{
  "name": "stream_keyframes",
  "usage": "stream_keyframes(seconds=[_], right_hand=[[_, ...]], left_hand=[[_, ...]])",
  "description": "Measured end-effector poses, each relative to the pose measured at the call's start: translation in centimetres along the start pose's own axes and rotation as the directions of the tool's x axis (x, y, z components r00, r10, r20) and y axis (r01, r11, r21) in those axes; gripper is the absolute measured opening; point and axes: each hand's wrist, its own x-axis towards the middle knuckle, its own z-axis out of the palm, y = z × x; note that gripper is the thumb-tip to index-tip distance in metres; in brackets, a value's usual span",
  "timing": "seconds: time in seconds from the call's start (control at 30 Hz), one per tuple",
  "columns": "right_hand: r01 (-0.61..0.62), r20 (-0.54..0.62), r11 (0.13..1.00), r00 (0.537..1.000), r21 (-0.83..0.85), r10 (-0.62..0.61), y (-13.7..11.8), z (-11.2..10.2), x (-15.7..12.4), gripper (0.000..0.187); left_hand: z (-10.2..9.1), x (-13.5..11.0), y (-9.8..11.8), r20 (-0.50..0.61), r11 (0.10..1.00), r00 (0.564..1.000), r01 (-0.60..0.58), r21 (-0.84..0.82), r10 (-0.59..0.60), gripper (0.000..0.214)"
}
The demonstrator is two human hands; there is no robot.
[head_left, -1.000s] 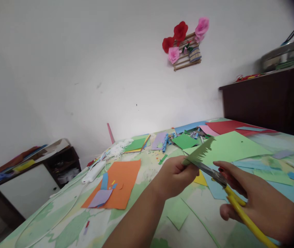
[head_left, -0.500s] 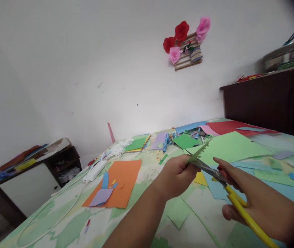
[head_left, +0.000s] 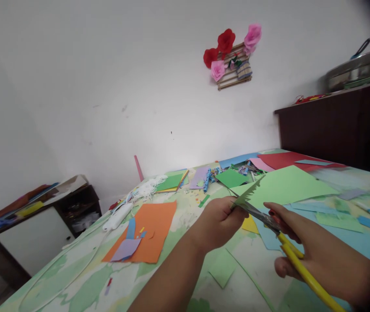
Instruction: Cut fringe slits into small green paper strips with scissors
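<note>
Between the thumb and fingers of my left hand (head_left: 215, 223) is a piece of green paper (head_left: 250, 193) with a fringe of cuts along one edge. My right hand (head_left: 318, 247) grips a pair of scissors (head_left: 269, 221) with yellow handles. Its blades lie at the green paper, close to my left fingertips; whether they bite into it I cannot tell. Under my hands, a small light green square (head_left: 223, 268) and a thin green strip (head_left: 251, 277) rest on the patterned tablecloth (head_left: 83, 268).
An orange sheet (head_left: 158, 229) with paper scraps lies to the left, near a white power strip (head_left: 118, 216). Large light green (head_left: 297, 186), red (head_left: 289, 160) and light blue sheets (head_left: 271, 236) spread on the right. A dark cabinet (head_left: 328, 130) stands behind.
The whole view has shifted slightly, so things appear a little further left. Both hands keep their grip on the paper and scissors, with almost no other movement.
</note>
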Motion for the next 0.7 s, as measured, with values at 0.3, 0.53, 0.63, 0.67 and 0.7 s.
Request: stream_keyframes(seconds=[0.3, 0.53, 0.63, 0.67, 0.7], right_hand=[[0.001, -0.023, 0.999, 1.0, 0.042, 0.0, 0.2, 0.0, 0.0, 0.093], [0.01, -0.02, 0.997, 1.0, 0.081, -0.008, -0.1, -0.2, 0.0, 0.078], [-0.017, -0.027, 0.997, 0.999, 0.073, 0.019, -0.5, -0.4, 0.0, 0.077], [-0.017, -0.03, 0.998, 0.999, 0.066, 0.019, -0.7, -0.5, 0.0, 0.076], [-0.008, -0.033, 0.998, 0.999, 0.055, 0.01, -0.9, -0.5, 0.0, 0.073]], left_hand=[[0.0, 0.1, 0.2, 0.0, 0.999, 1.0, 0.023, 0.022, -0.023, 0.016], [-0.1, 0.1, 0.0, -0.003, 1.0, 1.0, 0.023, -0.013, -0.023, 0.016], [-0.2, 0.0, 0.0, 0.001, 0.998, 0.999, 0.041, -0.037, -0.041, 0.017], [-0.2, 0.0, 0.0, 0.003, 0.998, 0.999, 0.048, -0.043, -0.048, 0.017], [-0.2, -0.1, 0.0, 0.006, 0.997, 0.999, 0.053, -0.047, -0.053, 0.017]])
